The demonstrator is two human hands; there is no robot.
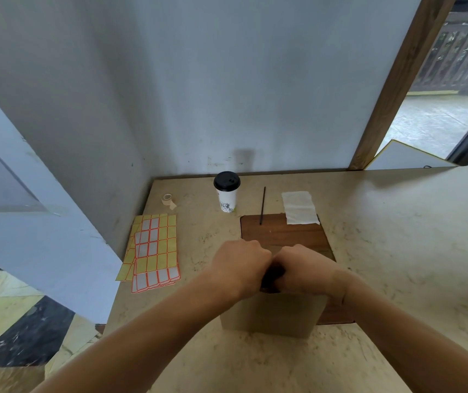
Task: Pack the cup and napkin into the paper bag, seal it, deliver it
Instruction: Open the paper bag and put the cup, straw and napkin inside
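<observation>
Matt brown paper bag [272,316], mottled stone-look counter [383,251], wood-grain board [284,236], crinkled white napkin [299,207].

White paper cup [228,200] with black lid; yellow-and-white label sheets [153,251] edged orange, left of it; brown paper bag [272,314].

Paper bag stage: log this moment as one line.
stage: opening paper bag | left hand, right hand: gripping bag top | cup, napkin: unpacked on table
</observation>
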